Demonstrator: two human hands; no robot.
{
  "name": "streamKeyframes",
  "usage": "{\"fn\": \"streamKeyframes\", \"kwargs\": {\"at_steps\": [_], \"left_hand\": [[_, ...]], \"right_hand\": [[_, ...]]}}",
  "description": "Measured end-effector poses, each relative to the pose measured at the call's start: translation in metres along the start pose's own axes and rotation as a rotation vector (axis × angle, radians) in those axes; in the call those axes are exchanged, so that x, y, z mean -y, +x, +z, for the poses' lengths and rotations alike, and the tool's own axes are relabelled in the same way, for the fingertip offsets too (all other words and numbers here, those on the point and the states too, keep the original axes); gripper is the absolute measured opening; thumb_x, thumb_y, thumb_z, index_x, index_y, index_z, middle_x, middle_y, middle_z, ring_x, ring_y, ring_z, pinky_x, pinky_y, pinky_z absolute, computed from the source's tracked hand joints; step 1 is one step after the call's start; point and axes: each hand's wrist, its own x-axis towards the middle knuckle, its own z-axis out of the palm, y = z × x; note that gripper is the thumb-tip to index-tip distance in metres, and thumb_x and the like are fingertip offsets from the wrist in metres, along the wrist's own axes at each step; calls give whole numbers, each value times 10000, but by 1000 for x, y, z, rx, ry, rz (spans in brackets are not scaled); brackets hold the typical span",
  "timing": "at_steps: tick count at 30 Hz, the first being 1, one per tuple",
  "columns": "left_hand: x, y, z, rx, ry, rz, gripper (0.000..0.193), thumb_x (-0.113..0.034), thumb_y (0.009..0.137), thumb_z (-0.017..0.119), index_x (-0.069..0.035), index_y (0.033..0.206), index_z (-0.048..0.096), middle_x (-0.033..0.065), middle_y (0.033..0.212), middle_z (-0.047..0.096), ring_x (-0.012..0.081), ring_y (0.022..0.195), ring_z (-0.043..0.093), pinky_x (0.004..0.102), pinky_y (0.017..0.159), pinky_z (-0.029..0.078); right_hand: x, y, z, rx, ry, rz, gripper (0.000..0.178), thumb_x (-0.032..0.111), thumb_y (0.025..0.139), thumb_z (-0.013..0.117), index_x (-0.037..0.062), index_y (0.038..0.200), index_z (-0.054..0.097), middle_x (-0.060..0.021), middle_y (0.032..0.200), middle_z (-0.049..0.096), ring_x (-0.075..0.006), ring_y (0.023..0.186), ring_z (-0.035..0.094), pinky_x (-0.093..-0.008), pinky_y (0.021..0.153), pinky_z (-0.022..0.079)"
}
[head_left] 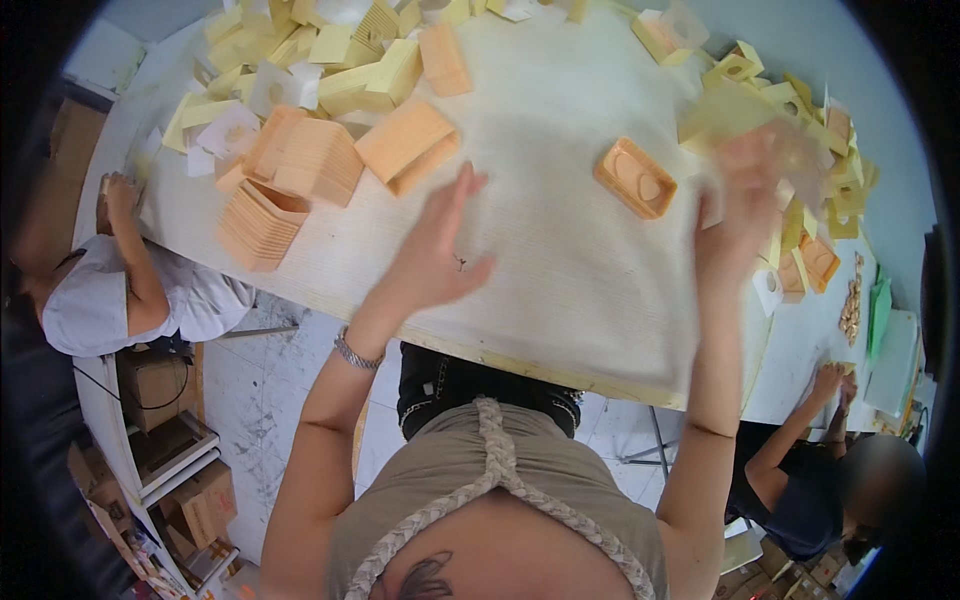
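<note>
My left hand (437, 245) is raised over the white table with its fingers apart and nothing in it. Just past its fingertips lies an orange box sleeve (408, 146). A shallow orange tray (636, 178) with rounded recesses rests alone on the table between my hands. My right hand (742, 215) reaches toward the heap at the right and is smeared by motion. A blurred pale yellow piece (735, 113) shows just beyond it; whether my fingers hold it I cannot make out. Stacked orange trays (262, 222) stand left of my left hand.
Yellow folded card pieces (370, 75) are heaped at the far left, and more yellow inserts (848, 185) lie along the right. One person (140, 295) works at the left edge, another (815, 490) at the lower right. A green bag (880, 315) lies near the right end.
</note>
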Motion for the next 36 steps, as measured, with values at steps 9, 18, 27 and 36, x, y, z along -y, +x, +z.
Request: {"fn": "streamKeyframes", "kwargs": {"at_steps": [9,18,27,36], "left_hand": [[79,160,-70,80,946,-684,457,-239,839,660,-13,1234,615,197,1118,670,349,1041,649,448,878,521],[110,158,-102,-258,-32,-652,584,-247,779,747,49,1254,577,188,1180,632,253,1033,647,361,877,518],[79,164,-112,169,102,-621,681,-234,767,775,26,1343,521,139,1143,646,220,1009,637,335,856,512],[79,130,-97,-63,205,-353,553,-128,756,755,-46,1279,595,111,1094,663,262,966,637,372,855,515]], "right_hand": [[7,-59,59,313,13,131,309,106,737,777,68,1031,688,-65,1151,677,-282,1059,576,-399,903,444],[-5,-85,57,340,217,163,80,85,766,726,104,843,720,-34,892,665,-200,841,605,-357,825,447],[-25,-59,63,440,227,212,74,99,707,742,83,685,673,-84,664,629,-252,577,590,-368,583,454],[-9,-70,47,-175,1182,1085,176,190,910,699,30,880,632,4,819,613,-69,752,521,-241,697,425]]}}
